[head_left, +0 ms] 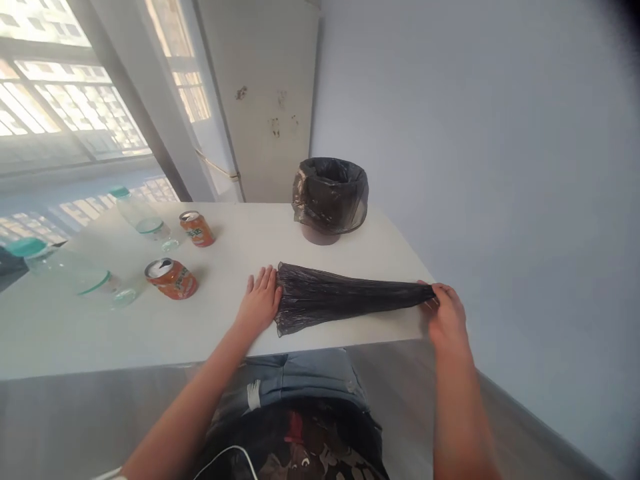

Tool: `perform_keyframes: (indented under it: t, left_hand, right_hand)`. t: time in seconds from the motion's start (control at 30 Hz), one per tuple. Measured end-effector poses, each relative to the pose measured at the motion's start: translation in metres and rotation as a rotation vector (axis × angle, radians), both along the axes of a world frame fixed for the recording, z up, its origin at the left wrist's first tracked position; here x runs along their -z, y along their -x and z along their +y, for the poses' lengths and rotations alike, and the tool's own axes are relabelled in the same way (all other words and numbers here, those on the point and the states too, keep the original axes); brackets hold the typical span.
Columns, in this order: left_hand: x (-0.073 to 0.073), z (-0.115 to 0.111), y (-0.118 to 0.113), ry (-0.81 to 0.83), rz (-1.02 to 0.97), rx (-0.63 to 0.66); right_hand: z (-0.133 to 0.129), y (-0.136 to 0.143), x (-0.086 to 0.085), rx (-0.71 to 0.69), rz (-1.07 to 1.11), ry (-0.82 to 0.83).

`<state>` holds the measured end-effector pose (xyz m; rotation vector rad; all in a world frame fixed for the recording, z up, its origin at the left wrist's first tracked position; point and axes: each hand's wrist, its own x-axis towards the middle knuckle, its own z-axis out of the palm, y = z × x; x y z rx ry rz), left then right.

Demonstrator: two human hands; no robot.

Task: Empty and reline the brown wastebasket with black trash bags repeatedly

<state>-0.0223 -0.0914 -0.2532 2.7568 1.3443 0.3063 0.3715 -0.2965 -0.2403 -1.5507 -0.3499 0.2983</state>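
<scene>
A black plastic garbage bag [345, 293] lies stretched sideways across the white table [240, 233], its wide end at the left and its gathered end at the right. My left hand [259, 303] rests flat with fingers extended, touching the bag's wide edge. At the other end, the fingers of my right hand [447, 313] are closed on the bunched tip, near the table's right edge. Beyond the bag stands a small bin [321, 236], covered with a black liner [333, 200] folded over its rim.
Two orange drink cans stand on the left, a nearer can [173, 279] and a farther can [197, 229]. Beside them are a clear bottle [145, 220] with a teal cap and another clear bottle [75, 270]. A wall [500, 167] runs along the right; a pale refrigerator-like panel [265, 67] stands behind.
</scene>
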Motion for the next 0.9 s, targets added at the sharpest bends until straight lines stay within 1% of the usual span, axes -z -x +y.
perform_keyframes:
  t: [0.07, 0.1, 0.13, 0.2, 0.23, 0.3, 0.33, 0.4, 0.43, 0.47, 0.53, 0.6, 0.67, 0.7, 0.77, 0.83, 0.9]
  left_hand:
    - [-0.001, -0.002, 0.000, 0.011, -0.004, -0.002]
    - [-0.001, -0.003, 0.000, 0.015, -0.009, -0.004]
    - [-0.001, -0.003, -0.001, 0.019, -0.013, -0.006]
    - [0.000, -0.004, -0.001, 0.020, -0.021, -0.009]
    - [0.001, -0.004, -0.001, 0.019, -0.025, -0.007]
    - [0.004, -0.003, -0.002, 0.015, -0.030, -0.003]
    - [0.006, -0.003, -0.002, 0.014, -0.034, -0.003]
    - [0.009, -0.002, -0.002, 0.015, -0.041, -0.005]
    - [0.010, -0.002, -0.002, 0.017, -0.044, -0.005]
    - [0.010, -0.002, -0.002, 0.019, -0.049, -0.005]
    - [0.010, -0.002, -0.002, 0.023, -0.059, -0.004]
    - [0.008, -0.002, -0.001, 0.030, -0.059, -0.009]
    - [0.006, -0.003, -0.001, 0.032, -0.056, -0.013]
    - [0.006, -0.003, -0.001, 0.030, -0.056, -0.013]
    - [0.006, -0.003, -0.002, 0.028, -0.060, -0.010]
    - [0.006, -0.003, -0.002, 0.042, -0.069, -0.013]
    - [0.003, -0.003, 0.001, 0.049, -0.102, -0.023]
  right_hand:
    - [0.009, 0.013, -0.001, -0.072, 0.227, -0.150]
    - [0.013, 0.019, 0.000, -0.096, 0.323, -0.188]
    - [0.017, 0.025, 0.000, -0.104, 0.379, -0.193]
    - [0.023, 0.036, 0.001, -0.054, 0.391, -0.188]
    - [0.025, 0.042, 0.000, -0.015, 0.347, -0.196]
    - [0.030, 0.057, -0.009, 0.042, 0.159, -0.227]
    - [0.032, 0.068, -0.015, 0.051, 0.025, -0.229]
    - [0.039, 0.097, -0.030, 0.013, -0.266, -0.158]
    - [0.043, 0.114, -0.036, -0.041, -0.401, -0.086]
    - [0.049, 0.132, -0.040, -0.133, -0.526, 0.003]
    - [0.063, 0.168, -0.038, -0.424, -0.753, 0.164]
    - [0.080, 0.199, -0.026, -0.726, -0.955, 0.302]
    - [0.095, 0.221, -0.010, -0.935, -1.072, 0.451]
    - [0.101, 0.228, -0.003, -1.000, -1.099, 0.516]
    - [0.108, 0.234, 0.005, -1.072, -1.118, 0.600]
    - [0.108, 0.231, 0.004, -1.100, -1.137, 0.606]
    - [0.099, 0.221, -0.003, -1.072, -1.171, 0.559]
